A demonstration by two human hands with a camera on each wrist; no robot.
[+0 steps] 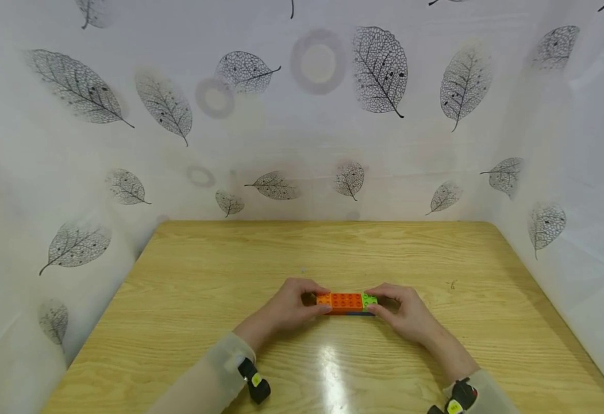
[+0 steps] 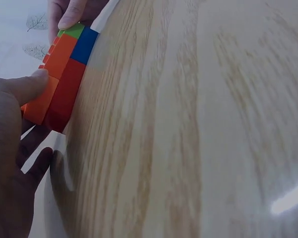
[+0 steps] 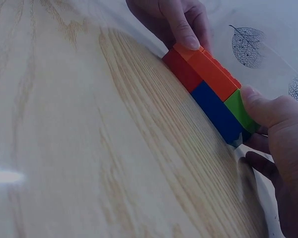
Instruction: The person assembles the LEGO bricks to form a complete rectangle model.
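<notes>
Toy building bricks stand joined in two layers on the wooden table (image 1: pixel 229 259). On top run a light orange brick (image 1: pixel 324 299), a longer dark orange brick (image 1: pixel 346 302) and a green brick (image 1: pixel 370 299). Underneath, a red brick (image 2: pixel 65 96) and a blue brick (image 3: pixel 216 111) sit end to end. My left hand (image 1: pixel 288 307) pinches the light orange end between thumb and fingers. At the opposite end, my right hand (image 1: pixel 407 313) grips the green brick, its thumb on the near side. Some fingers of both hands are hidden behind the bricks.
A pale curtain (image 1: pixel 302 132) printed with dark leaves hangs behind the table and along both sides. Light glares off the tabletop in front of the bricks. Each wrist wears a black strap, seen at the left strap (image 1: pixel 254 380).
</notes>
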